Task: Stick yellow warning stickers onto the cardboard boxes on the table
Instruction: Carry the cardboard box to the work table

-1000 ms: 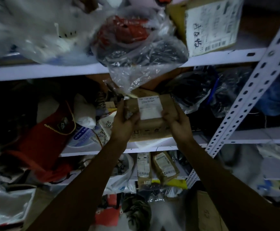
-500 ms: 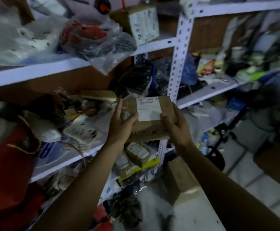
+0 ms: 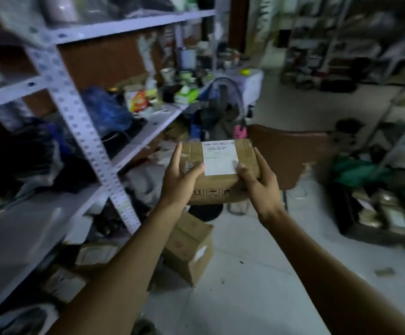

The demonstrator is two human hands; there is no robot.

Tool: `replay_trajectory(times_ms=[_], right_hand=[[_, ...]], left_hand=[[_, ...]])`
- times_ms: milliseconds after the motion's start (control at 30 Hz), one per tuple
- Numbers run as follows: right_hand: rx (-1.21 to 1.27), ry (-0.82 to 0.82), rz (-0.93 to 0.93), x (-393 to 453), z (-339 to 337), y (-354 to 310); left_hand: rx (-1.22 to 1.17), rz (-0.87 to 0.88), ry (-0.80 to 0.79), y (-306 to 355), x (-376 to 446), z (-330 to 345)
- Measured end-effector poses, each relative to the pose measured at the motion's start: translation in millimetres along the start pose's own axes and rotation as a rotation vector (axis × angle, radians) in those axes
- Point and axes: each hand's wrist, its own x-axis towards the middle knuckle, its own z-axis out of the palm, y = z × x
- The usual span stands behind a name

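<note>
A small brown cardboard box (image 3: 220,187) with a white shipping label on top is held in the air at chest height, in the middle of the view. My left hand (image 3: 181,180) grips its left end, thumb on the top face and fingers along the side. My right hand (image 3: 259,181) grips its right end the same way. No yellow sticker shows in this view, and no table either.
A white metal shelving rack (image 3: 88,131) crammed with bags and clutter fills the left. A cardboard box (image 3: 189,247) lies on the floor below my hands. A brown chair (image 3: 290,153) stands just behind the held box. A fan, crates and more racks stand beyond. Pale floor tiles spread right.
The view has swung right, away from the shelves toward the open room. The box has come away from the shelf, still held by both hands the same way.
</note>
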Motion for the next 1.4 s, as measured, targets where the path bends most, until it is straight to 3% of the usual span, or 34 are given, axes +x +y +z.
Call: replay_trajectory(times_ms=[233, 533, 900, 1400], right_hand=[[-0.045, 0.354, 0.002, -12.4, -157.1, 2.4], [-0.071, 0.601, 0.060, -45.5, -305.2, 16.8], [-0.171, 0.873, 0.112, -56.2, -401.9, 43.4], [-0.192, 1.186, 0.193, 44.3, -475.4, 78.7]], left_hand=[[-0.019, 0.028, -0.333, 28.0, -21.1, 165.7], [-0.047, 0.026, -0.628, 36.9, -67.8, 325.9], [-0.015, 0.028, -0.921, 22.8, -76.6, 457.7], [-0.013, 0.045, -1.277, 18.5, 6.6, 628.6]])
